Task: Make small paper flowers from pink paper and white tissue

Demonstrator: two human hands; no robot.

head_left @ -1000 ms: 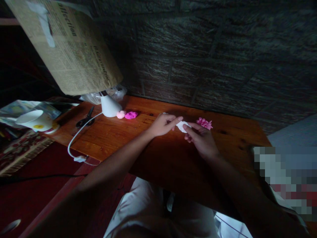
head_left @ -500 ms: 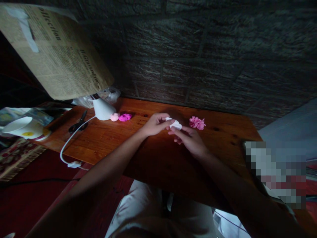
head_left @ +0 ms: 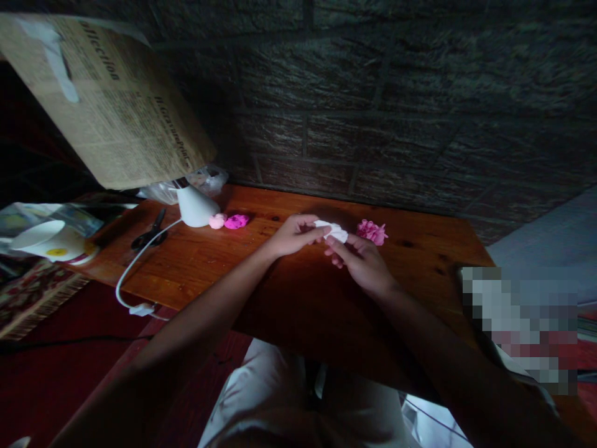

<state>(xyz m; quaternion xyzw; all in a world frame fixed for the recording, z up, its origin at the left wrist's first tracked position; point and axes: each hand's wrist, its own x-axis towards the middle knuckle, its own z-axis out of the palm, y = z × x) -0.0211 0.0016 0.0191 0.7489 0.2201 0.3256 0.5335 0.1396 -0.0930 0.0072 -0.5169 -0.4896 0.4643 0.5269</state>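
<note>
A small white ruffled piece [head_left: 334,231], like soft clay or folded paper, is pinched between both hands above the wooden table [head_left: 289,280]. My left hand [head_left: 297,235] grips its left end, thumb on top. My right hand [head_left: 361,258] has its thumb and fingers on the lower right edge, the other fingers curled beneath. Just beyond my right hand lies a pink ruffled flower [head_left: 372,232]. Farther left rest a magenta lump [head_left: 237,221] and a pale pink lump [head_left: 217,221], side by side.
At the left stands a lamp with a white base [head_left: 196,208] and newsprint shade [head_left: 116,106]; its cord [head_left: 125,274] crosses the table edge. Dark scissors [head_left: 149,233] and a paper cup [head_left: 51,241] lie nearby. A brick wall [head_left: 336,124] rises behind; a pixelated object [head_left: 517,330] is at the right.
The white piece shows wider and flatter between my fingers, and my right hand has shifted slightly right. Both hands still hold it.
</note>
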